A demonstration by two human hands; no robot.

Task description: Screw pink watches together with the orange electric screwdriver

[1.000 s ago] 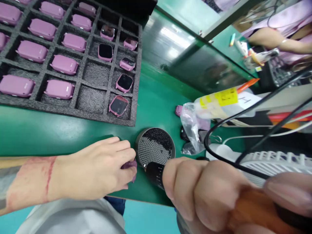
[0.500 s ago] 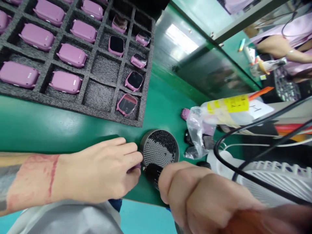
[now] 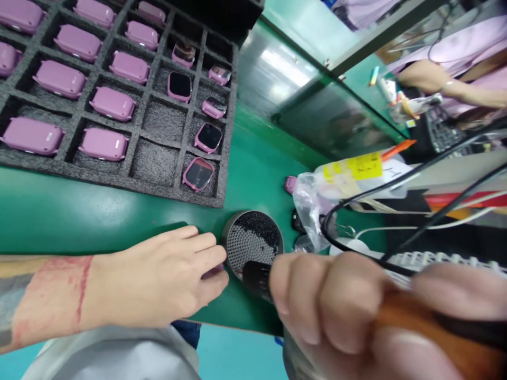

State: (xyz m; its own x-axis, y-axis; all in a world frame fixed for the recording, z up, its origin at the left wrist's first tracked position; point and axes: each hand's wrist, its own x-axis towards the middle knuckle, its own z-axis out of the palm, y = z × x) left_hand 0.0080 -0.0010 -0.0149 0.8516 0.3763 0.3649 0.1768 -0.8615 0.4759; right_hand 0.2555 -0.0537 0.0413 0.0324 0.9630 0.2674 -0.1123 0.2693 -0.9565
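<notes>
My left hand [image 3: 166, 279] rests on the green table with its fingers curled around a small purple watch case [image 3: 214, 271]; only a sliver of it shows between thumb and fingers. A black-nosed, orange-bodied electric screwdriver [image 3: 256, 278] is gripped in my right hand [image 3: 336, 303], close to the camera and blurred. Its nose overlaps the near rim of a round metal dish [image 3: 249, 245]; the tip is too blurred to tell whether it touches. Tiny black screws [image 3: 259, 227] lie heaped on the far side of the dish's perforated plate. My left fingertips almost meet the dish's left edge.
A dark foam tray [image 3: 99, 177] at upper left holds several purple watches [image 3: 114, 103], some with screens up. Black cables [image 3: 356, 195] cross the right side near a taped bottle [image 3: 356, 171] and a plastic bag [image 3: 309, 206]. A co-worker's arm [image 3: 467, 92] shows behind the partition.
The screwdriver's nose has moved from beside my left fingers to over the dish's near rim. My right hand has swung rightward, while my left hand keeps its place. The view has shifted slightly.
</notes>
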